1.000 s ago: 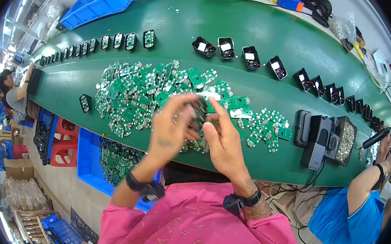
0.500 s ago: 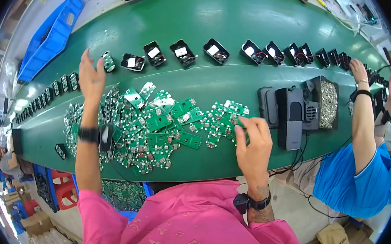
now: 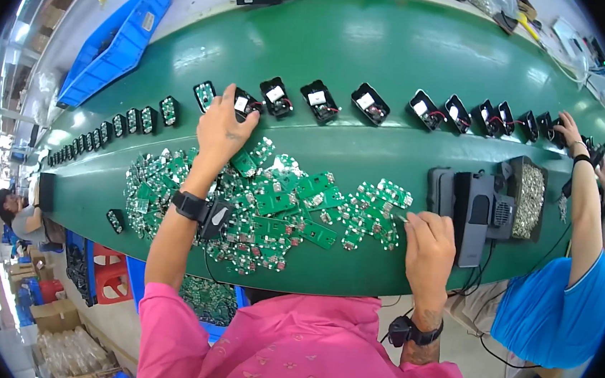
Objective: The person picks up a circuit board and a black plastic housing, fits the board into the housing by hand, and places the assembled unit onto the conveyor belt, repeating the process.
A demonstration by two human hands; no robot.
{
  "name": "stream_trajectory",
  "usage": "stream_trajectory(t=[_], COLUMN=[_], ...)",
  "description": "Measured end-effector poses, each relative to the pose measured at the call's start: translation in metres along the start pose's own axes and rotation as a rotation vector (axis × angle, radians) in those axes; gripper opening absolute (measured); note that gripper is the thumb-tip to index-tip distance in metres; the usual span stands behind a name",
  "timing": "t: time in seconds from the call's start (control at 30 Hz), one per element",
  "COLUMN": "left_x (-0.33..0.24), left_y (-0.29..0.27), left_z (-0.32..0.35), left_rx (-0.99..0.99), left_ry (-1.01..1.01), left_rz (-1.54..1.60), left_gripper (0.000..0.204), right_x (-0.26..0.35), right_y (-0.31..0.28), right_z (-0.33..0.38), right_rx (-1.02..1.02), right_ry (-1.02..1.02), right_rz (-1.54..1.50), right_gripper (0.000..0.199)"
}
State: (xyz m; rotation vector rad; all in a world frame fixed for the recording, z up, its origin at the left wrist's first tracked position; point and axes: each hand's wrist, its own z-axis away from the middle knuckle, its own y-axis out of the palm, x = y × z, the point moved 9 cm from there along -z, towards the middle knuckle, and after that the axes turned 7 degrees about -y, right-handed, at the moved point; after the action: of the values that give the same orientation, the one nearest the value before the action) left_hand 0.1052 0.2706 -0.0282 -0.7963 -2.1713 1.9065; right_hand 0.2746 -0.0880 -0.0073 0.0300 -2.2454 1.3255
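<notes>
My left hand [image 3: 221, 133] has its thumb and fingers around an open black plastic housing [image 3: 246, 105] in the row. A white pad shows inside that housing; my hand hides part of it. Just left stands a housing with a green circuit board [image 3: 203, 96] in it. Low at the right, my right hand [image 3: 429, 252] is pinched on a small circuit board [image 3: 401, 218], seen nearly edge-on. That hand is beside a small cluster of loose boards [image 3: 374, 210]. A large heap of green circuit boards [image 3: 273, 201] lies between my arms.
More open housings [image 3: 371, 104] with wires run right; board-filled ones [image 3: 133, 119] curve left. Grey plastic devices [image 3: 471, 218] and a tray of small metal parts [image 3: 530, 198] stand right. A blue crate [image 3: 117, 47] lies far left. A co-worker's hand [image 3: 569, 130] touches the row.
My left hand has moved right to the open housing, from beside a board-filled one. My right hand has drawn back slightly from the loose boards. The whole view has shifted.
</notes>
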Motion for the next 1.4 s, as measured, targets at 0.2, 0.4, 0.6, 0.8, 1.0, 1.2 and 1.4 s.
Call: stream_trajectory(t=[0.2, 0.4, 0.6, 0.8, 1.0, 1.2, 1.4], left_x=[0.004, 0.004, 0.062, -0.017, -0.020, -0.029, -0.042], left_y=[-0.009, 0.001, -0.026, -0.065, -0.012, -0.023, -0.037], left_z=[-0.002, -0.009, -0.001, 0.117, 0.201, 0.219, 0.223], left_rx=[-0.027, 0.130, 0.336, 0.560, 0.528, 0.465, 0.414], left_ry=[0.060, 0.047, -0.315, -0.226, -0.379, -0.239, -0.037], left_rz=[0.198, 0.468, 1.606, 2.024, 1.747, 1.223, 1.095], left_gripper=[0.073, 0.069, 0.061, 0.074, 0.021, 0.022, 0.026], right_x=[-0.019, -0.001, 0.036, 0.066, 0.090, 0.117, 0.125], right_y=[-0.013, 0.027, 0.047, 0.060, 0.058, 0.052, 0.058], right_z=[0.023, 0.020, 0.014, 0.010, 0.000, -0.012, -0.017], right_rx=[-0.289, -0.257, -0.077, -0.016, 0.115, 0.188, 0.260], right_ry=[0.272, 0.375, 0.291, 0.377, 0.275, 0.104, 0.052], right_rz=[-0.417, -1.039, -1.163, -1.402, -1.356, -1.236, -1.047], right_gripper=[0.013, 0.031, 0.035, 0.026, 0.016, 0.016, 0.014])
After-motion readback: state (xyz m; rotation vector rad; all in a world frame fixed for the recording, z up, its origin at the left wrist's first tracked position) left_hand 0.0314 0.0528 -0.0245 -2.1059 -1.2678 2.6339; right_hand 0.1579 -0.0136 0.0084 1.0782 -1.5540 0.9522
